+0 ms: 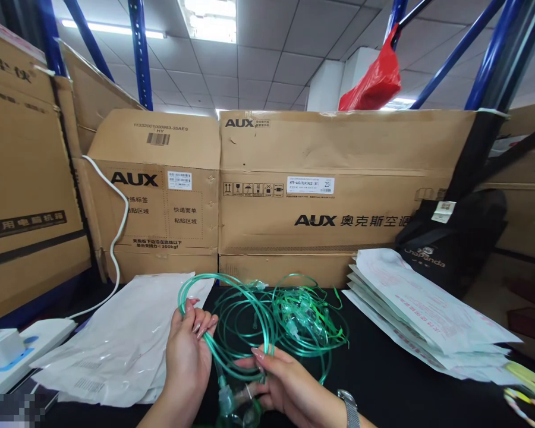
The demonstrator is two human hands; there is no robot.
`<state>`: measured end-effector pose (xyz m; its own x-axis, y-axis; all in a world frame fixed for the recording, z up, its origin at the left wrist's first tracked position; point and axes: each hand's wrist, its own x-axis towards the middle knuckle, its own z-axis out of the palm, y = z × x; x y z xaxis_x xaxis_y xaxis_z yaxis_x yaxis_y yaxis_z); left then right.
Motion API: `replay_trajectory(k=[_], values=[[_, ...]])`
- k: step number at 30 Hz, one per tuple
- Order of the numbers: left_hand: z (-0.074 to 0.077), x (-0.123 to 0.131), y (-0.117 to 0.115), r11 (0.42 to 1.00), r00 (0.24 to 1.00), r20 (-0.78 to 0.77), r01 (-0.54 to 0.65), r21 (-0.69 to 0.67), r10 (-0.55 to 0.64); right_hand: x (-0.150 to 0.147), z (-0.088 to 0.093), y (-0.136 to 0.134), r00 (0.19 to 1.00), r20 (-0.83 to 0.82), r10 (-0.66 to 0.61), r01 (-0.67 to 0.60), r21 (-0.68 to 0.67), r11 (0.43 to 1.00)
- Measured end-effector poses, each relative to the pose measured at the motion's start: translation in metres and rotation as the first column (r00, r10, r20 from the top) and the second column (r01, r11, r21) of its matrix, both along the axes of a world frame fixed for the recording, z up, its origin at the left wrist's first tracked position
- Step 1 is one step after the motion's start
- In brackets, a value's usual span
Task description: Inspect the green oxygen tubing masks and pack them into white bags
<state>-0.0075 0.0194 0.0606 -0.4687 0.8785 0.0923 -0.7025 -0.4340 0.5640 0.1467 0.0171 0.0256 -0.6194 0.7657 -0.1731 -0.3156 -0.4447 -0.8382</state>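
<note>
A coil of clear green tubing is held up in a loop between both hands. My left hand wraps its fingers round the left side of the coil. On the lower right side, my right hand pinches the strands between thumb and fingers. Below the coil hangs a translucent green connector joined to the tubing, with a clear green part beneath it that is partly hidden by my right hand. Just beyond the hands lies a tangled pile of green tubing with clear plastic pieces and green straps.
White plastic packages lie on the left of the black table, beside a power strip. A stack of white paper pouches is at the right, before a black bag. Cardboard boxes wall off the back.
</note>
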Motion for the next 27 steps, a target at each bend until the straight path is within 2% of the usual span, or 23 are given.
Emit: replay_trajectory(k=[5,8,11,15,17,20,24,27], values=[[-0.002,0.002,0.002,0.996,0.997,-0.021,-0.076,-0.048,0.076,-0.002,0.003,-0.001,0.998,-0.035,-0.056,0.054,-0.070,0.996],[-0.005,0.002,0.002,0.994,0.995,-0.045,-0.086,-0.065,0.084,-0.003,0.009,-0.004,0.993,-0.027,-0.115,0.112,-0.104,0.988],[-0.007,0.003,0.003,0.995,0.995,-0.067,-0.084,-0.061,0.080,-0.003,0.014,-0.006,0.993,0.021,-0.119,0.120,-0.125,0.985],[-0.011,0.007,0.005,0.991,0.975,-0.183,-0.132,-0.031,0.124,-0.001,0.013,-0.004,0.988,0.044,-0.148,0.152,-0.098,0.984],[-0.013,0.009,0.006,0.982,0.937,-0.301,-0.188,0.004,0.180,0.001,0.009,-0.002,0.993,0.047,-0.109,0.114,-0.109,0.987],[-0.016,0.010,0.007,0.961,0.848,-0.459,-0.267,0.065,0.267,0.007,0.004,0.001,0.999,0.007,0.040,-0.037,-0.207,0.978],[-0.019,0.010,0.005,0.942,0.774,-0.547,-0.321,0.095,0.319,0.014,0.002,0.004,0.975,-0.134,0.178,-0.209,-0.277,0.938],[-0.020,0.010,0.003,0.935,0.736,-0.591,-0.342,0.095,0.329,0.015,0.002,0.005,0.976,-0.127,0.175,-0.207,-0.312,0.927]])
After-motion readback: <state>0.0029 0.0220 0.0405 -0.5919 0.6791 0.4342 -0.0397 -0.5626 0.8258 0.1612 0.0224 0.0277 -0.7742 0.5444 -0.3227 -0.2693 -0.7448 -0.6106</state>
